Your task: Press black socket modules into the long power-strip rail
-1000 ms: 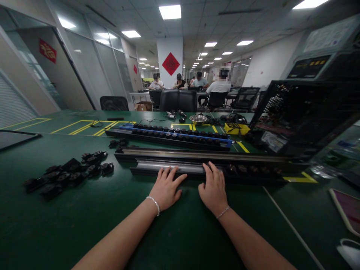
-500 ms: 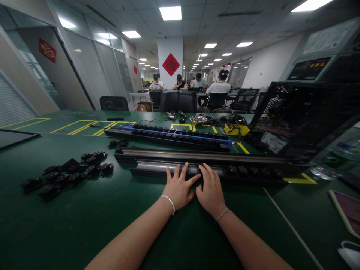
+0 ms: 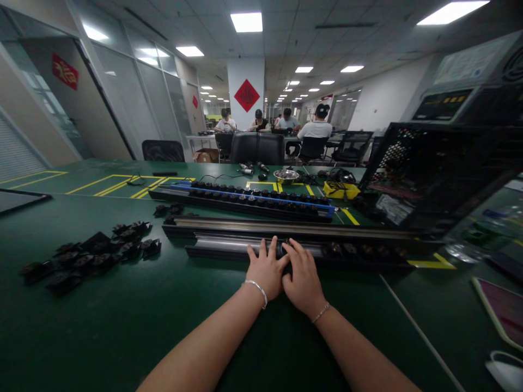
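My left hand point(image 3: 266, 270) lies over the near black metal channel point(image 3: 229, 246), its fingers spread and their tips on the channel. Close beside it, my right hand point(image 3: 303, 280) bends over the same channel, thumb on the near side. A small black module point(image 3: 281, 249) shows partly at the right fingertips; the rest of it is hidden. To the right of my hands, several black modules point(image 3: 349, 249) sit in a row inside the channel. Directly behind runs a longer black channel point(image 3: 245, 224).
Loose black modules point(image 3: 98, 253) lie in a group on the green table point(image 3: 122, 326) at left. Farther back are a filled rail with a blue strip point(image 3: 261, 199), a metal bowl point(image 3: 286, 175) and a yellow box point(image 3: 341, 190). An open black case point(image 3: 433, 174) stands right, near a phone point(image 3: 500, 310).
My left hand has slid right along the channel until it is beside my right hand. My right hand has shifted slightly left, with the small black module at its fingertips.
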### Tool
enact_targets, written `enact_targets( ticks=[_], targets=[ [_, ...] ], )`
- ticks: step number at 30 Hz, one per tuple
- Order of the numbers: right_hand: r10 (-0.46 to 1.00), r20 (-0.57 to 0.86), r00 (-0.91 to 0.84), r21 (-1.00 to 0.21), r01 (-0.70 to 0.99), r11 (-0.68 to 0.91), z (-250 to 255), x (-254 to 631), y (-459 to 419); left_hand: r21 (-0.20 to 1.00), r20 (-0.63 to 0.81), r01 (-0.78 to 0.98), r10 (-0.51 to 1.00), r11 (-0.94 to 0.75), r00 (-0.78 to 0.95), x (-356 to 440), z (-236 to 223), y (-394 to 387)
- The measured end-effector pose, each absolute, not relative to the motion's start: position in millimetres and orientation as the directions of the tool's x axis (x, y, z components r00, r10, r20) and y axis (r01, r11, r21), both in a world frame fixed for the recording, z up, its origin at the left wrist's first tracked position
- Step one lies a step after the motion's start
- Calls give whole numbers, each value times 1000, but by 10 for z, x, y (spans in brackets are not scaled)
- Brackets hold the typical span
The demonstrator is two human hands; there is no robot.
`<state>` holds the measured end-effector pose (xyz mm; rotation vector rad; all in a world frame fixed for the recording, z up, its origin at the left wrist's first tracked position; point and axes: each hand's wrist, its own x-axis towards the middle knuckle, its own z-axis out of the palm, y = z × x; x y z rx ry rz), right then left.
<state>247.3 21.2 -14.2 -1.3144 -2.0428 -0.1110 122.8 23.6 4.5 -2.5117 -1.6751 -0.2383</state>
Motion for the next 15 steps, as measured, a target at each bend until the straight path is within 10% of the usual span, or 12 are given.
enact_targets(
  ticks=[15],
  targets=[
    [752,622,-220,-279,835,475,-207,2514,221,8,230,923,899,-385,373,1228,26,247]
  ],
)
